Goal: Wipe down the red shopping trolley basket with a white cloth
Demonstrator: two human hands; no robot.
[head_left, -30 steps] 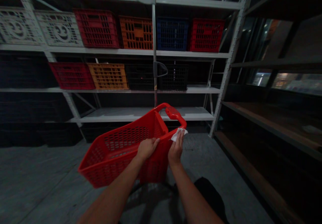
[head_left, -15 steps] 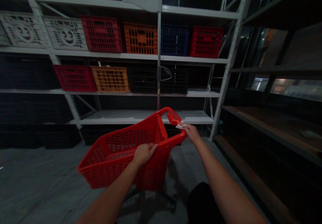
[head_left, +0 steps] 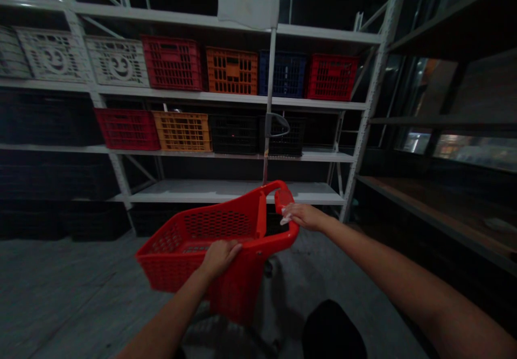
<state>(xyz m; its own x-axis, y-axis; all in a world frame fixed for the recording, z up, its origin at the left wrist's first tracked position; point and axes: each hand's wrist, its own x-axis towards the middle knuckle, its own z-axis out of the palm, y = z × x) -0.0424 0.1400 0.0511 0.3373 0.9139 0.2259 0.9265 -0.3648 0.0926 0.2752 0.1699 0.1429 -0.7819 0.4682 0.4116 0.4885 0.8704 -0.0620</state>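
Observation:
A red plastic shopping cart (head_left: 238,278) stands in front of me, its perforated basket pointing to the left. My left hand (head_left: 220,257) grips the near side rim of the basket, fingers curled over the edge. On the cart's push handle, just below its red panel (head_left: 284,197), rests my right hand (head_left: 302,216). Its fingers press a small white cloth or tissue (head_left: 285,218) against the handle. A grey pole (head_left: 271,79) with a white flag-like sign (head_left: 247,2) and a looped grip (head_left: 278,125) rises behind the handle.
Behind the cart, a white metal rack (head_left: 226,96) carries red, orange, blue, white and black crates, including an orange crate (head_left: 232,71). Dark shelving (head_left: 436,208) lines the right side. Grey concrete floor (head_left: 81,294) runs under the cart; my dark-clad leg or foot (head_left: 333,332) shows below.
The cart has turned slightly, and its pole and sign stand further right in view. My right hand has shifted with the white cloth on the handle. My left hand keeps its hold on the rim.

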